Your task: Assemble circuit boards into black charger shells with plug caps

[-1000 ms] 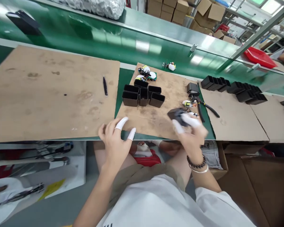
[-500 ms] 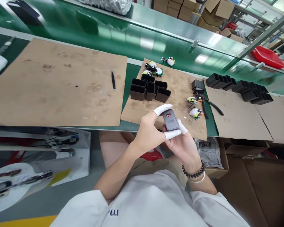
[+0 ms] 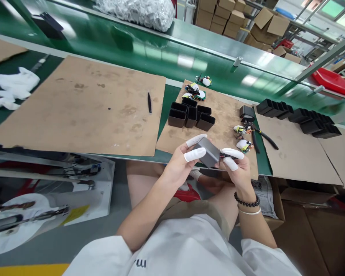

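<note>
- Green counter (image 3: 170,92), cardboard-topped.
- My left hand (image 3: 178,165): grasping one grey case (image 3: 211,152).
- My right hand (image 3: 240,168): pinching a dark piece (image 3: 222,155) at its end.
- Black housings (image 3: 191,117), clustered beyond.

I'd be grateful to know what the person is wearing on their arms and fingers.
White finger cots cover two fingers on each side. The right wrist bears a dark beaded bracelet and a thin, pale bangle. Both sleeves are short, loose and white.
</note>
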Motion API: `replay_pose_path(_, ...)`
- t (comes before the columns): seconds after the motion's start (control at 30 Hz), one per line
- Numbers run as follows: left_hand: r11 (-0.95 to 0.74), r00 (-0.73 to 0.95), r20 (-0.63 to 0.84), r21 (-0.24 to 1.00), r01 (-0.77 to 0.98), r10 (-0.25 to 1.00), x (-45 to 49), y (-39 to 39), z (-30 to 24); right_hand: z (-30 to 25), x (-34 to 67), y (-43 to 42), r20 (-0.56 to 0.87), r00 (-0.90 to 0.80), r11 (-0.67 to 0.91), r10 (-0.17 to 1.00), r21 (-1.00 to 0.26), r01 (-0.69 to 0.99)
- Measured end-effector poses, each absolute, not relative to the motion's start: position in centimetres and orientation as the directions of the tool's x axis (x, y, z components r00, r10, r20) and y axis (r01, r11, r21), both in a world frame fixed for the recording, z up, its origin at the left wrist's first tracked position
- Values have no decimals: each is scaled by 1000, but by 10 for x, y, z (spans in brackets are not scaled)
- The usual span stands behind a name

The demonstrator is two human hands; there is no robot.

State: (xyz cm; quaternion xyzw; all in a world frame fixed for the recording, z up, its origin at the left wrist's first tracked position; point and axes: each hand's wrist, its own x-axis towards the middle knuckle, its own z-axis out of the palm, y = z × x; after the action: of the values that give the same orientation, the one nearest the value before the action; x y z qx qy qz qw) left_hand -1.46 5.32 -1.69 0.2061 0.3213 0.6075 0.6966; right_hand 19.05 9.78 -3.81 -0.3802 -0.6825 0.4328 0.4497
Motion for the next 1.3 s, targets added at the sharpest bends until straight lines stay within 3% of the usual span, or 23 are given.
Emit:
replay_pose_path(0.07, 168, 19, -236, 631, -757, 971, -15, 54, -22, -18, 190, 101, 324, -426, 458, 845, -849, 263)
replay_pose_path(0.17, 112, -70, -263, 618, -778, 962, -14, 57, -26, 15, 172, 97, 369, -620, 694, 693, -576, 432)
replay_pose_path(0.23, 98, -78, -244, 635, -766, 967, -15, 58, -28, 32, 153, 103, 363, -703, 781, 612, -419, 463)
replay_pose_path(0.3, 39, -123, -171, 720, -693, 978, -19, 55, -32, 47, 136, 128, 295, -769, 811, 567, -365, 458)
replay_pose_path(0.37, -136, -301, -7, 883, -450, 954, -29, 51, -41, 64, 124, 176, 193, -797, 797, 573, -359, 486)
replay_pose_path(0.43, -303, -493, 297, 950, 68, 818, -42, 49, -56, 83, 113, 240, 156, -726, 741, 669, -217, 636)
replay_pose_path(0.5, -296, -469, 561, 798, 525, 682, -53, 50, -71, 98, 103, 306, 40, -537, 536, 843, 33, 844)
replay_pose_path(0.57, -257, -355, 696, 612, 748, 624, -58, 55, -81, 103, 95, 363, 7, -423, 420, 906, 113, 900)
replay_pose_path(0.67, -241, -221, 790, 420, 875, 572, -57, 61, -82, 95, 84, 417, -66, -347, 353, 936, 159, 922)
replay_pose_path(0.8, -226, -182, 819, 352, 908, 544, -50, 63, -76, 73, 57, 450, -125, -360, 377, 925, 172, 910)
replay_pose_path(0.97, -226, -161, 816, 334, 915, 555, -50, 62, -76, 43, -6, 464, -213, -557, 583, 802, 79, 809)
replay_pose_path(1.07, -226, -171, 805, 353, 908, 569, -53, 62, -78, 30, -31, 459, -241, -604, 629, 760, 36, 777)
replay_pose_path(1.3, -177, -213, 722, 424, 888, 659, -54, 60, -82, 70, 7, 419, -86, -604, 606, 792, -4, 796)
